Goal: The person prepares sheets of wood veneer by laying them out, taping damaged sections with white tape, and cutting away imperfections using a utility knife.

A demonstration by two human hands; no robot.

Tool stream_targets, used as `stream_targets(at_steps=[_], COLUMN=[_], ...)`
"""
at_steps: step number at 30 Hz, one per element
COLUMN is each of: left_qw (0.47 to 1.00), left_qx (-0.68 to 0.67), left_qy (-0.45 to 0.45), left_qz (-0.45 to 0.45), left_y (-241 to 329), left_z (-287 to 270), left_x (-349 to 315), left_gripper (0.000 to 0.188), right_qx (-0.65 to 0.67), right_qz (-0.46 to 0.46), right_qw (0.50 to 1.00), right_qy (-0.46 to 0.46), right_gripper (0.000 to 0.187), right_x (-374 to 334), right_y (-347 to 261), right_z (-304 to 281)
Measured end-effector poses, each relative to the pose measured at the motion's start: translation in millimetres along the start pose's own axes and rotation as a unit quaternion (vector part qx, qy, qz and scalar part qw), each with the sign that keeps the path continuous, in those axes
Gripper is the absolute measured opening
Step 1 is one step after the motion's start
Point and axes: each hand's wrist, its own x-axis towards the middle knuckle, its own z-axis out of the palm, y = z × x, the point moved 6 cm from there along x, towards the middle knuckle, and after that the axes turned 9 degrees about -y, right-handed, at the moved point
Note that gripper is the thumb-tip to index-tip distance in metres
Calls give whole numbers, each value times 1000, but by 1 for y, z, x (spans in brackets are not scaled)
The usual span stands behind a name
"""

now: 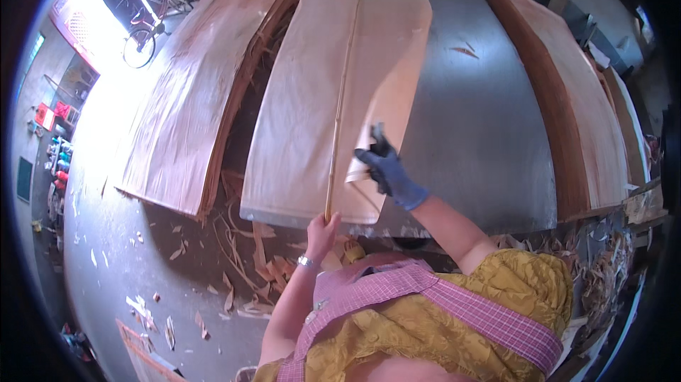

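A long, pale wood veneer sheet lies lengthwise on a grey metal-topped table. Along it runs a thin bamboo stick, and my bare left hand is closed round its near end at the sheet's front edge. My right hand, in a blue glove with dark fingers, hovers over or touches the sheet's right side; contact is hard to tell. Its thumb and fingers are apart, with nothing seen between them. Beneath that hand the sheet's right edge is curled, with a small folded corner beside the fingers.
Bare grey tabletop shows right of the sheet, with a wood scrap on it. A veneer stack stands left, another stack right. Torn veneer strips litter the floor. A bicycle stands by the bright doorway.
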Motion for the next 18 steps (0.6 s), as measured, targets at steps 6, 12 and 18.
stream_targets(at_steps=[6,12,18], left_qw=[971,893,825], left_qx=[170,-103,-84], left_qy=[-167,-435,-548], left_qz=[-6,49,-107], left_y=[-18,-26,-35], left_z=[-88,-79,-94], left_x=[39,57,45], left_gripper=[48,47,53], right_qx=[-218,-179,-246], right_qz=[83,-6,53], right_qw=[968,973,950], right_qy=[-95,-149,-185], right_gripper=[69,77,81], right_x=[143,225,204], right_y=[15,99,126], right_z=[178,265,328])
